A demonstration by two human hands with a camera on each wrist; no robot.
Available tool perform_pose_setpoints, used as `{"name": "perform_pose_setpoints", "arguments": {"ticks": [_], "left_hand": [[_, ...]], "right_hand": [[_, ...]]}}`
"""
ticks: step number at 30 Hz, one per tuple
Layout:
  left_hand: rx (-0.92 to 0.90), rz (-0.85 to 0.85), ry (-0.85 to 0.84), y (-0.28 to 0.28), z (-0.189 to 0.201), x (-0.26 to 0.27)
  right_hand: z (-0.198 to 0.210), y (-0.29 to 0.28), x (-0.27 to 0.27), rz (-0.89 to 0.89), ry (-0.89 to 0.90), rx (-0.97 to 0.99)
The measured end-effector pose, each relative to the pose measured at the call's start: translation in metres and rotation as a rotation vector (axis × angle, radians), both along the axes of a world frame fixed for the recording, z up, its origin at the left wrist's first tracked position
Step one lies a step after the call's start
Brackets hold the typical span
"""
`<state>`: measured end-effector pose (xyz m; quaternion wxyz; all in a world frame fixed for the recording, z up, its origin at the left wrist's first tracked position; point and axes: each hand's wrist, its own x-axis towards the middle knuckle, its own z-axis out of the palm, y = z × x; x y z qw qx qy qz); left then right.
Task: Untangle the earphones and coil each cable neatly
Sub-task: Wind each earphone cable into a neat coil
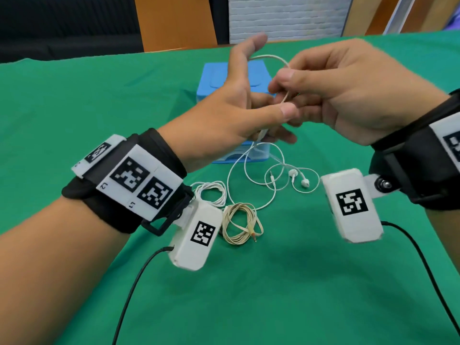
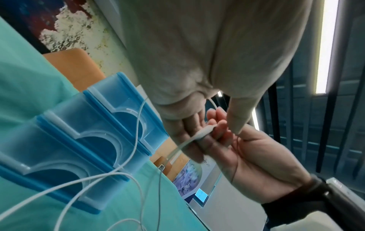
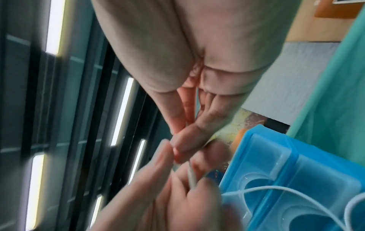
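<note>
A white earphone cable [image 1: 270, 58] arcs from behind my raised left forefinger over to my right hand [image 1: 283, 80], which pinches it between thumb and fingertips. My left hand [image 1: 273, 115] holds the same cable under its thumb, and its lower fingers curl round the inline piece [image 2: 203, 132]. The rest of the cable hangs to the green cloth in loose loops [image 1: 251, 170], ending in two earbuds [image 1: 298, 178] and a jack [image 1: 272, 179]. In the right wrist view the cable [image 3: 191, 176] runs between the fingers of both hands.
A blue plastic box [image 1: 214, 78] with compartments stands just beyond the hands. A coiled white earphone set [image 1: 211, 192] and a coiled beige cable [image 1: 242, 224] lie on the green tablecloth [image 1: 74, 95] near my left wrist. Black camera leads trail toward me.
</note>
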<state>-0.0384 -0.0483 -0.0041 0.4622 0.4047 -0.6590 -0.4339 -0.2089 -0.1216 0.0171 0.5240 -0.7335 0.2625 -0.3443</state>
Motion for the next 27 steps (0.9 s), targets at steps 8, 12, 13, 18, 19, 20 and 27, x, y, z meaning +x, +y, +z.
{"name": "perform_pose_setpoints", "arguments": {"ticks": [8,12,13,18,19,20,27], "left_hand": [[0.033,0.153,0.025,0.004,-0.005,0.013],[0.062,0.186,-0.114,0.003,-0.001,0.020],[0.061,0.189,-0.144,0.003,-0.001,0.023],[0.032,0.201,-0.136,0.002,0.000,0.031],[0.020,0.202,-0.130,0.001,0.000,0.032],[0.010,0.202,-0.121,0.001,0.001,0.033],[-0.016,0.198,-0.116,-0.004,-0.001,0.033]], "right_hand": [[-0.006,-0.021,-0.019,-0.364,-0.247,0.228],[-0.014,-0.037,-0.029,-0.528,-0.295,0.321],[-0.016,-0.042,-0.033,-0.574,-0.266,0.310],[-0.030,-0.056,-0.043,-0.760,-0.034,0.004],[-0.032,-0.057,-0.044,-0.801,0.037,-0.068],[-0.033,-0.058,-0.046,-0.836,0.126,-0.131],[-0.014,-0.034,-0.032,-0.768,0.263,-0.731]]}}
